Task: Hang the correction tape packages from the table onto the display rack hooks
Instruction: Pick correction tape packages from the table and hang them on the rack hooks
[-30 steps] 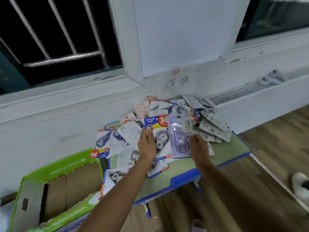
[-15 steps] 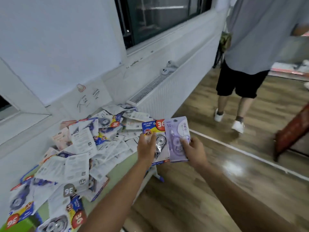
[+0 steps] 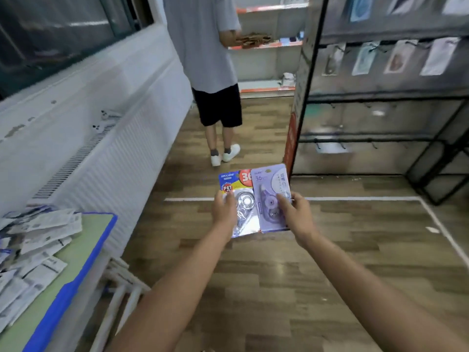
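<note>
My left hand (image 3: 224, 212) pinches a blue and yellow correction tape package (image 3: 237, 189) by its left edge. My right hand (image 3: 295, 214) grips a purple correction tape package (image 3: 270, 196) by its right side. Both packages are held upright side by side over the wooden floor. The black display rack (image 3: 380, 97) stands ahead on the right, with hooks (image 3: 373, 144) on its bars and several packages hanging along its top row. A pile of packages (image 3: 33, 245) lies on the green table (image 3: 83, 250) at the lower left.
A person in a grey shirt and black shorts (image 3: 213, 72) stands ahead in the aisle, facing white shelves (image 3: 266, 44). A white radiator cover (image 3: 114, 138) runs along the left wall. White tape lines (image 3: 355, 198) mark the floor.
My view has swung right, from the table to the display rack. Both hands lifted one package each off the pile and now carry them over the floor.
</note>
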